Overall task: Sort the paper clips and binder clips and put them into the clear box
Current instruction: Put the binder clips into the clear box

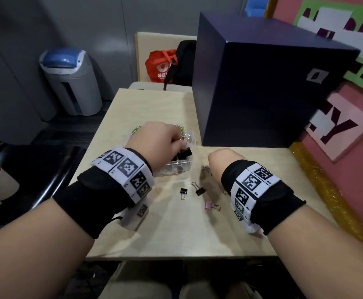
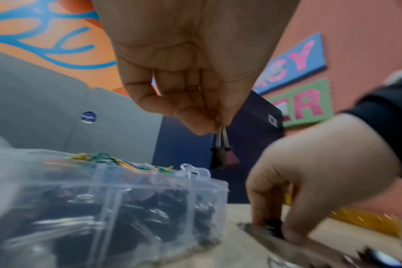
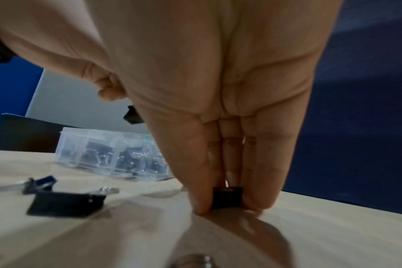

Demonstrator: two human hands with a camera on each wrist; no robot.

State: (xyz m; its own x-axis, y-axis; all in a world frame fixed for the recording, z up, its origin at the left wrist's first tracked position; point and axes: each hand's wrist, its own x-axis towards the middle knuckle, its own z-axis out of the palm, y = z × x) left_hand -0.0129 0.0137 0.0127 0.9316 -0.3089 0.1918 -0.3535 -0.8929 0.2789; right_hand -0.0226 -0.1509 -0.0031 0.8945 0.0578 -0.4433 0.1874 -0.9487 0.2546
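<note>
My left hand (image 1: 179, 143) hovers over the clear divided box (image 1: 176, 169) and pinches the wire handles of a black binder clip (image 2: 221, 157), which hangs below the fingertips (image 2: 202, 125). The box (image 2: 149, 199) holds several black binder clips, with coloured paper clips (image 2: 117, 160) in its far part. My right hand (image 3: 227, 204) is down on the table to the box's right, thumb and fingers pinching a small black binder clip (image 3: 227, 198). In the head view this right hand (image 1: 219, 160) hides that clip's body; only a wire handle (image 1: 205, 169) shows.
Loose binder clips lie on the table near me: a black one (image 1: 183, 192), a dark one (image 1: 198, 189) and a pink one (image 1: 210, 205). A green paper clip (image 1: 136, 129) lies left of the box. A large navy box (image 1: 262, 83) stands at the back right.
</note>
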